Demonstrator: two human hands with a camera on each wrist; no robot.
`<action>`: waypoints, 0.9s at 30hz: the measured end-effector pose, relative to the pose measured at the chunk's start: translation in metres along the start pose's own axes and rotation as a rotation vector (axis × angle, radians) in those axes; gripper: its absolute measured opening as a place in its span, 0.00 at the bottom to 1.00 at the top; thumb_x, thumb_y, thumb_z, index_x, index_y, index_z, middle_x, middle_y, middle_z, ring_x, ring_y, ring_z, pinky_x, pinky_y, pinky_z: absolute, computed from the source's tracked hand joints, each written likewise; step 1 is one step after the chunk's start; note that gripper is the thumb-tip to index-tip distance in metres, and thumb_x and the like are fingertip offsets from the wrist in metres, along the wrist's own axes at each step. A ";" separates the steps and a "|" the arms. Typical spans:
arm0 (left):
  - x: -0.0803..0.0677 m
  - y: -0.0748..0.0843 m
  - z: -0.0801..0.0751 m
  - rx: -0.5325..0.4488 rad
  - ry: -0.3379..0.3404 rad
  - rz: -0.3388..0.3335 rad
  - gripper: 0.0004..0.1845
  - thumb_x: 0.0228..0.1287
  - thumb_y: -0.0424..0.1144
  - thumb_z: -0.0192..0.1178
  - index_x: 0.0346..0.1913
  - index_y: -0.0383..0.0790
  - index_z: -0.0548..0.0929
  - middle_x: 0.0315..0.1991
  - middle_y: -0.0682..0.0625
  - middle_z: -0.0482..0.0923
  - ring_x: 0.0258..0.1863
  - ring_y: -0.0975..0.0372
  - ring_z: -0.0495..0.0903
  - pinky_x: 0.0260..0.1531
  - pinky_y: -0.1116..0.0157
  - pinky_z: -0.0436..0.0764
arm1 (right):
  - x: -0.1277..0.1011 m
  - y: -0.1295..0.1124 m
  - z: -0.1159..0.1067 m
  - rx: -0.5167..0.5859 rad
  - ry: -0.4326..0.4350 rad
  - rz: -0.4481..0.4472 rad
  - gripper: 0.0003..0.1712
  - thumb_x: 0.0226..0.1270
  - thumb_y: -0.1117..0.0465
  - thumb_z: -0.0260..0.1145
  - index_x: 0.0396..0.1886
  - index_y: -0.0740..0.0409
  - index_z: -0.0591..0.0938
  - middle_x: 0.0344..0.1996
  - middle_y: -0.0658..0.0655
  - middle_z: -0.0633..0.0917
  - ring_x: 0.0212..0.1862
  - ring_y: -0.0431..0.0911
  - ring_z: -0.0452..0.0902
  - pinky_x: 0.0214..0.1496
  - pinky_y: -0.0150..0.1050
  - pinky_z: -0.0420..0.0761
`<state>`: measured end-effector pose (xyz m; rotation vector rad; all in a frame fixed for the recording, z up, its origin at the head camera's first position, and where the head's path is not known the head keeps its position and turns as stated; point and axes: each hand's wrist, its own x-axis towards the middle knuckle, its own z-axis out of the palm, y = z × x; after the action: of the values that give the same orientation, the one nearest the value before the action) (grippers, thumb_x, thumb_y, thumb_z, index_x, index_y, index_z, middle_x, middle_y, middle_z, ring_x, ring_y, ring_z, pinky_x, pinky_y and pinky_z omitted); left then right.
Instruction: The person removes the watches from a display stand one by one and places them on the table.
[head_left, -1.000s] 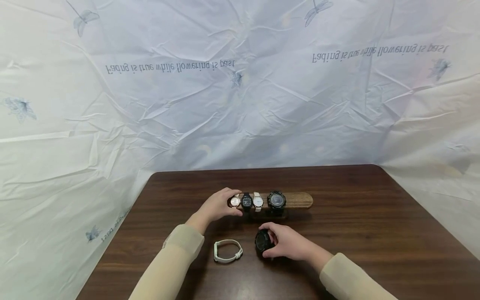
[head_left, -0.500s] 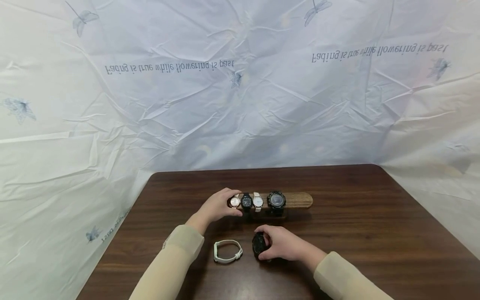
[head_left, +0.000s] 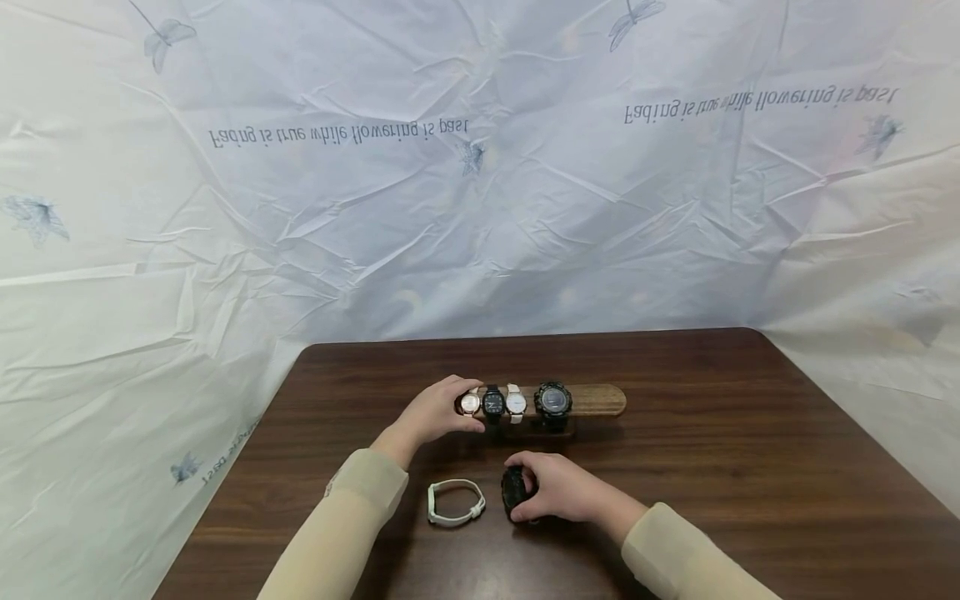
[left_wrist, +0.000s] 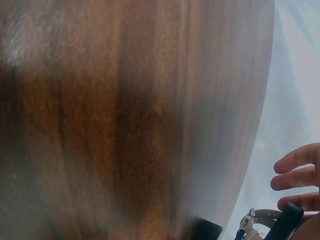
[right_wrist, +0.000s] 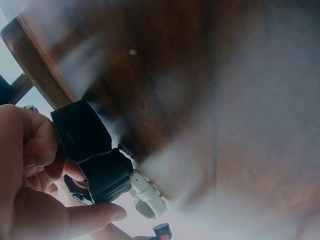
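Shifted slightly left and nearer since 1 s ago: right hand [head_left: 564, 492] with the black watch [head_left: 514, 492], now turned on edge just above the dark wooden table [head_left: 712, 433]. Fingers and thumb curled round the watch case and strap; right wrist view confirms the grip, strap [right_wrist: 95, 150] pinched between thumb and fingers.

Left hand [head_left: 435, 410] unchanged, resting against the left end of the wooden watch stand [head_left: 596, 400], fingers curved about that end beside the rose-gold watch [head_left: 470, 403]. Left wrist view blurred; fingertips [left_wrist: 297, 170] seen spread, loosely bent.

On the stand, 4 watches in a row: rose-gold, small black watch [head_left: 492, 403], white-faced watch [head_left: 516, 403], large black round watch [head_left: 553, 401].

White watch band [head_left: 455, 502] flat on the table, just left of the held watch, not touching it.

Crumpled white printed sheet [head_left: 480, 192] behind and around the table.
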<state>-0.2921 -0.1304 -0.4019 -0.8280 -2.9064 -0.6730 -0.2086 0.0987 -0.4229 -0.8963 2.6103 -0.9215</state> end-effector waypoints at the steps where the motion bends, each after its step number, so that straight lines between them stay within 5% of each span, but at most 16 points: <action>1: 0.000 0.000 0.000 0.001 0.000 0.000 0.40 0.40 0.57 0.64 0.60 0.50 0.67 0.49 0.54 0.68 0.47 0.61 0.69 0.45 0.58 0.69 | 0.000 0.000 0.000 0.000 0.001 0.002 0.35 0.39 0.48 0.71 0.49 0.57 0.72 0.21 0.44 0.72 0.24 0.35 0.66 0.29 0.30 0.67; 18: 0.002 0.000 0.003 0.001 0.002 -0.001 0.39 0.41 0.57 0.64 0.60 0.52 0.66 0.49 0.54 0.68 0.47 0.61 0.70 0.45 0.58 0.69 | 0.000 0.001 0.002 0.008 0.031 -0.001 0.39 0.41 0.45 0.70 0.53 0.59 0.71 0.24 0.45 0.73 0.28 0.37 0.68 0.33 0.32 0.67; 27: 0.001 -0.002 0.003 0.002 0.000 -0.016 0.39 0.41 0.57 0.64 0.60 0.52 0.66 0.51 0.54 0.67 0.50 0.61 0.68 0.46 0.57 0.69 | -0.007 0.012 -0.006 0.062 0.045 0.016 0.41 0.44 0.42 0.67 0.56 0.57 0.69 0.26 0.46 0.73 0.20 0.37 0.62 0.23 0.32 0.66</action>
<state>-0.2939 -0.1300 -0.4055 -0.8053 -2.9162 -0.6710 -0.2111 0.1138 -0.4256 -0.8478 2.6069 -1.0236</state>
